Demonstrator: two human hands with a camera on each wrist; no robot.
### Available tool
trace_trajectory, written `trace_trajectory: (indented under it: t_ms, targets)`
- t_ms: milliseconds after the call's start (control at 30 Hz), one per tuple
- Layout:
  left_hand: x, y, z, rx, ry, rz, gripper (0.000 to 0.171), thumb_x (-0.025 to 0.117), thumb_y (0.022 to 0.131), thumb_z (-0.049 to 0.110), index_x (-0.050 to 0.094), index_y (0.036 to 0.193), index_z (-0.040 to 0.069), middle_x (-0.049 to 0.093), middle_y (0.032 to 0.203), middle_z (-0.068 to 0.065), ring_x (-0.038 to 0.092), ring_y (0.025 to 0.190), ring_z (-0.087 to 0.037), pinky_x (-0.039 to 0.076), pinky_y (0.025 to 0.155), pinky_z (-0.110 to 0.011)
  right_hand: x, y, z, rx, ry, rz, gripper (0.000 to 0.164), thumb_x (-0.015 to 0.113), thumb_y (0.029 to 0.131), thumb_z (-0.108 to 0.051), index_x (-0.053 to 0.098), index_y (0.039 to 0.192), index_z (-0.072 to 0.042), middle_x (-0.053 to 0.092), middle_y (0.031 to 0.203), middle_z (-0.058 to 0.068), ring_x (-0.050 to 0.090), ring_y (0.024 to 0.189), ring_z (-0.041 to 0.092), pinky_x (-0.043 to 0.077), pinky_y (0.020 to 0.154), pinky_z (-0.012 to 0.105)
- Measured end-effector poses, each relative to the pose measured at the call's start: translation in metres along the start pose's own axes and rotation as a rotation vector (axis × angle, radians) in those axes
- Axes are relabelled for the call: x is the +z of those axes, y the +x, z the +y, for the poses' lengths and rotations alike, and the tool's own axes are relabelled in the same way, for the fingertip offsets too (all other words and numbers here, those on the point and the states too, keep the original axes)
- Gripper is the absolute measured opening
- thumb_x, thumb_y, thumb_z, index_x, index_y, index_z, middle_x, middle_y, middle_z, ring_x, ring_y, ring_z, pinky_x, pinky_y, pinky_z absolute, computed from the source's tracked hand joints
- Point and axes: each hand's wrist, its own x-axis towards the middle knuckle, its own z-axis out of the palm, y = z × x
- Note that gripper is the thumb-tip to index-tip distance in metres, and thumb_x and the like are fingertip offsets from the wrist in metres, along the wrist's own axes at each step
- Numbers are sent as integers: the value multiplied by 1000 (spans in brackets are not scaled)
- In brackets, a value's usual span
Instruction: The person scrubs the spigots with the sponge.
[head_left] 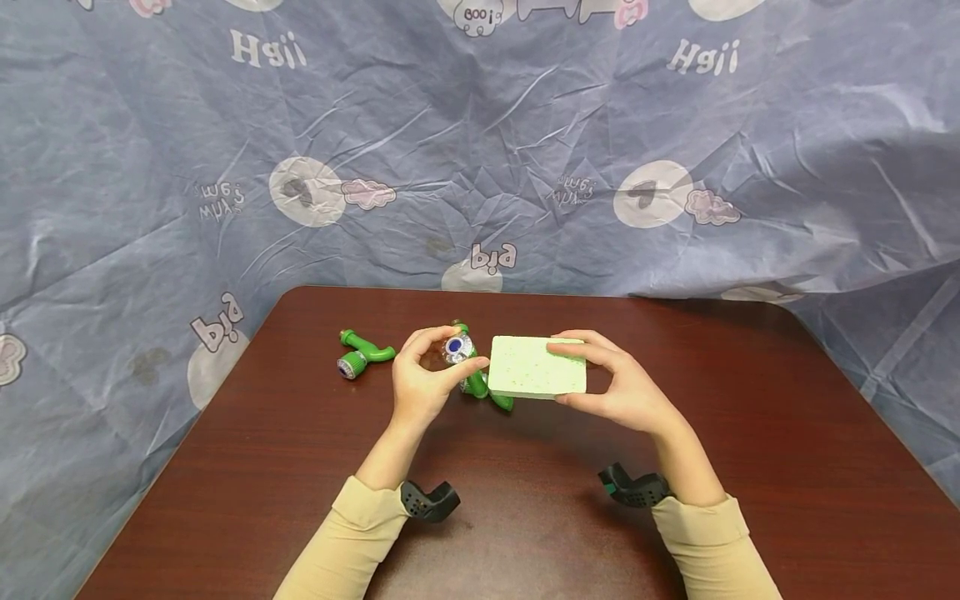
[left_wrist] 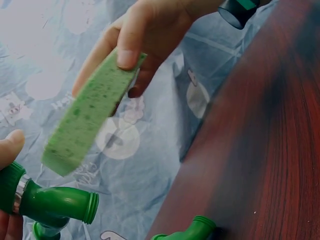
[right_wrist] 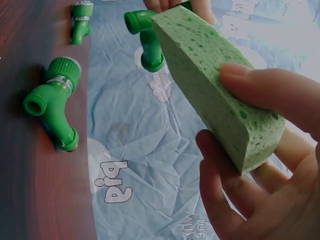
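My left hand point(head_left: 420, 379) grips a green plastic tap point(left_wrist: 57, 201) by its ribbed knob, which has a blue centre in the head view. A pale green speckled sponge point(head_left: 532, 367) is in my right hand point(head_left: 626, 385). The right thumb presses on one broad face of the sponge point(right_wrist: 200, 50), with the fingers round the opposite side. Both things are held up above the table. The sponge's far end is close beside the held tap, near the left thumb tip.
A second green tap point(head_left: 366, 353) lies on the dark brown table point(head_left: 525, 508) to the left. A third tap point(right_wrist: 56, 107) lies on the table below the hands. Behind the table hangs a wrinkled blue-grey printed cloth point(head_left: 465, 167). Each wrist wears a black mount point(head_left: 429, 502).
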Motion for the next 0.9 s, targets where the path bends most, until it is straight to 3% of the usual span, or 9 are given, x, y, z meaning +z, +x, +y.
trace_trajectory:
  t_ms: [267,433,633,900]
  targets:
    - [-1,0,1,-8,10,-63,47,82,62,-9,65,105,-10,63,102,-26,60,86,-17,51,69,-27,-2,7,-32,21,9,98,56,80,64,12,60,116,9,53,122,20,50,110,19,44,80,16]
    - [0,0,-2,-41,-15,-78,48,81,62,-11,65,107,-9,66,104,-22,64,91,-27,54,75,-35,1,9,-34,21,16,112,56,80,64,11,60,116,9,54,122,21,50,111,22,44,81,17]
    - [-2,3,-23,-103,-150,-75,47,80,62,-14,65,106,-10,66,104,-20,66,92,-19,54,81,-32,5,7,-24,-8,100,130,57,77,64,16,58,117,11,52,122,23,49,114,19,42,87,16]
    - [-6,6,-28,-139,-225,-92,42,81,63,-11,67,103,-10,71,95,-5,67,87,-16,55,76,-31,10,3,-1,-30,215,164,62,76,66,17,58,123,5,51,127,17,47,118,18,45,89,20]
